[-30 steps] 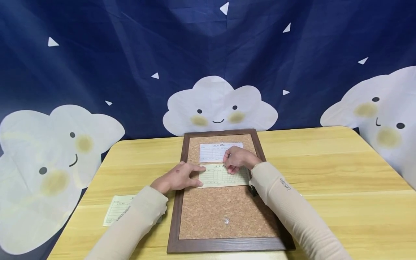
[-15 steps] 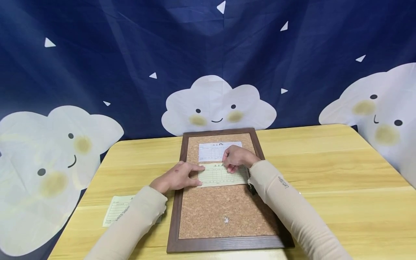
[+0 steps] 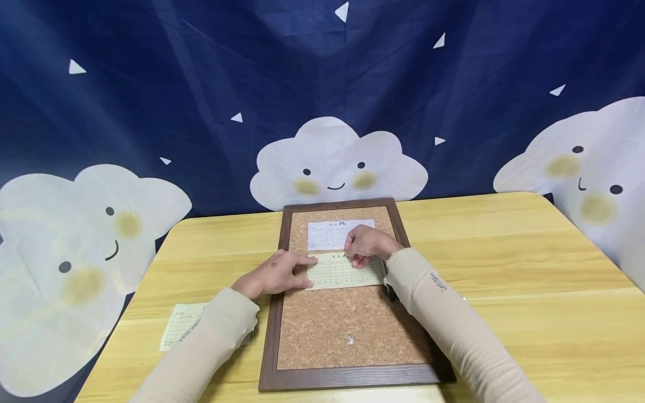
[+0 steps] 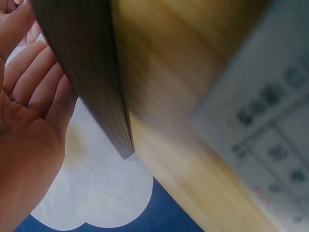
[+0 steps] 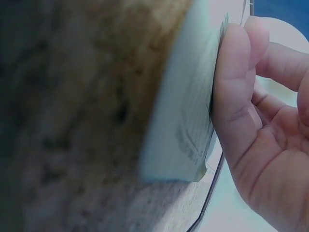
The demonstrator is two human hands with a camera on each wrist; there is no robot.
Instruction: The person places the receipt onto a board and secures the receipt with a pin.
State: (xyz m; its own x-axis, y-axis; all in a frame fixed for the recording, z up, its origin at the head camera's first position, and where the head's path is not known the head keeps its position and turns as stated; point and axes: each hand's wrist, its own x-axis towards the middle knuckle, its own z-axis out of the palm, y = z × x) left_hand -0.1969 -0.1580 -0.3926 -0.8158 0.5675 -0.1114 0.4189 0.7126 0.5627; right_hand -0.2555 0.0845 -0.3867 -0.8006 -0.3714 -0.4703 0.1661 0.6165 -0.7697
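Observation:
A pale yellow printed slip (image 3: 332, 274) lies across the framed cork board (image 3: 322, 319), just below a white printed slip (image 3: 322, 235). My left hand (image 3: 277, 273) rests at the yellow slip's left edge, thumb and forefinger stretched out and touching it. At that slip's upper edge my right hand (image 3: 370, 245) pinches a tiny thing, seemingly a push pin, which the fingertips almost wholly hide. In the right wrist view the right hand's fingers (image 5: 234, 72) press against the slip. A small clear push pin (image 3: 342, 223) sits at the white slip's top.
A small clear, star-like piece (image 3: 350, 340) lies on the lower cork. Another yellow slip (image 3: 183, 324) lies on the wooden table (image 3: 504, 252), partly under my left forearm. The board's dark frame (image 3: 358, 376) forms a border. Behind hangs a blue cloud-patterned cloth (image 3: 211, 67).
The view shifts very slightly. Both hands and the slips otherwise keep their places.

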